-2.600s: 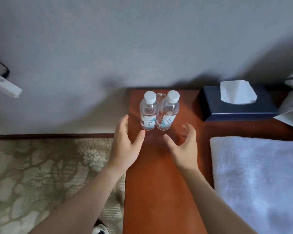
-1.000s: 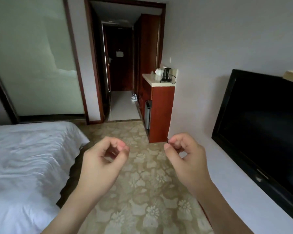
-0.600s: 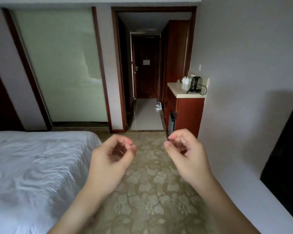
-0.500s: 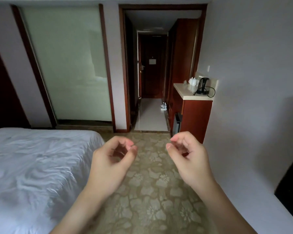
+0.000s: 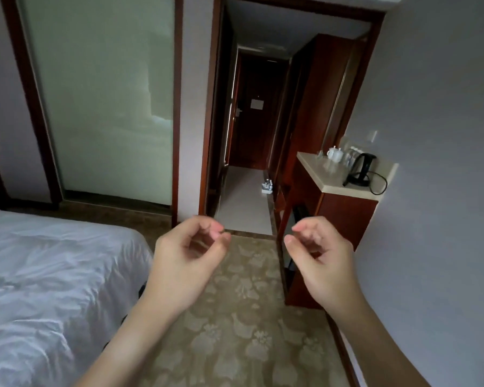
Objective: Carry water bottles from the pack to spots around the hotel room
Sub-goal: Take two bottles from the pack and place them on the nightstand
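The pack of water bottles (image 5: 267, 187) stands small and far off on the pale hallway floor, by the foot of the wooden cabinet. My left hand (image 5: 183, 259) and my right hand (image 5: 320, 263) are raised in front of me over the patterned carpet, far from the pack. Both hands have their fingers loosely curled inward and hold nothing. The two bottles on the desk are out of view.
A white bed (image 5: 48, 289) fills the left. A wooden cabinet (image 5: 341, 219) with a black kettle (image 5: 361, 170) and cups juts out on the right. A frosted glass panel (image 5: 101, 99) is ahead left; the doorway (image 5: 252, 135) opens onto the hallway.
I turned away from the desk where two bottles stand and now face the hallway. The cabinet and doorway have come closer. My hands went from spread to curled, holding nothing.
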